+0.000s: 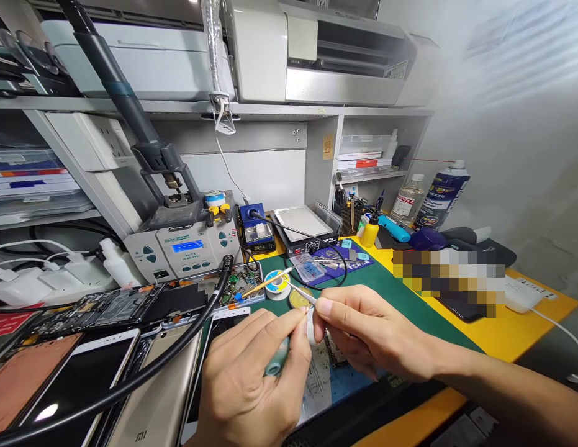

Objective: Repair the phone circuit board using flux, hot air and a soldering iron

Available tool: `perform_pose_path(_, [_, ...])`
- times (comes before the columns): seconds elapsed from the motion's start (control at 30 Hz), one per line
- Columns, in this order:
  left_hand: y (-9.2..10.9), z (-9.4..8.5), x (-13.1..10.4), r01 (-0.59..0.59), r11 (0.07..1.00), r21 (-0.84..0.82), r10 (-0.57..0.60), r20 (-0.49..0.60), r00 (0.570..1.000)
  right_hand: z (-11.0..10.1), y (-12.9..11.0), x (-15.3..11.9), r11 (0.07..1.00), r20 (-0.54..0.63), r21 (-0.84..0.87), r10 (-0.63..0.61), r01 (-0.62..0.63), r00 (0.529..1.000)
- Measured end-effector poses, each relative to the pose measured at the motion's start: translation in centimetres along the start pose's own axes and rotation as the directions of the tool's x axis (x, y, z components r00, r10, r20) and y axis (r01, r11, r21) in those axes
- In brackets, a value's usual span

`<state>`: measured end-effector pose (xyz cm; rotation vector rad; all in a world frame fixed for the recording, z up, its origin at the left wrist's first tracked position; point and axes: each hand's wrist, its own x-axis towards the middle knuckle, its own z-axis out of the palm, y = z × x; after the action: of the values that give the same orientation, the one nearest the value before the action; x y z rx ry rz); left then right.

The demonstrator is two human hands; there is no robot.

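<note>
My left hand (256, 372) is closed around a teal-green tube-like handle (277, 360) with a hole in its near end. Its thumb and forefinger pinch together at the tip, where anything between them is too small to name. Close beside those fingertips, my right hand (367, 329) grips a slim silver tool (303, 294) between thumb and forefinger. The tool points away toward a round yellow tin (300, 299). Below both hands, partly covered, lies a circuit board (334, 351) on the work mat.
A solder spool (277, 284) and a tray of circuit boards (237, 282) stand behind my hands. Several phones (162, 372) lie at the left under a thick black hose (177, 366). A rework station (186, 245) and a hot plate (307, 226) stand at the back.
</note>
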<state>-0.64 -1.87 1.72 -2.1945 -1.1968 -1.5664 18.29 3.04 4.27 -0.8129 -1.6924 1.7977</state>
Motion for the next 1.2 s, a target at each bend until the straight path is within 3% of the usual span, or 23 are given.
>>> perform_pose_path(0.87, [0.32, 0.18, -0.25, -0.040, 0.998, 0.041, 0.043, -0.060, 0.997, 0.16, 0.24, 0.02, 0.999, 0.008, 0.036, 0.017, -0.017, 1.000])
perform_pose_path(0.97, [0.22, 0.09, -0.22, -0.040, 0.998, 0.038, 0.042, -0.056, 0.998, 0.18, 0.06, -0.13, 1.000, -0.002, -0.020, 0.021, -0.021, 1.000])
perform_pose_path(1.03, [0.18, 0.02, -0.14, -0.037, 0.999, 0.034, 0.038, -0.036, 0.999, 0.23, -0.13, -0.23, 0.987, -0.020, -0.160, -0.030, 0.027, 0.999])
perform_pose_path(1.1, [0.16, -0.03, -0.08, -0.029, 0.999, 0.028, 0.029, -0.001, 1.000, 0.27, -0.15, -0.21, 0.906, -0.040, -0.403, -0.160, 0.131, 0.986])
perform_pose_path(1.2, [0.14, 0.00, -0.05, -0.003, 1.000, 0.011, 0.002, 0.037, 0.999, 0.30, 0.43, 0.07, 0.591, 0.011, -0.759, -0.408, 0.273, 0.913])
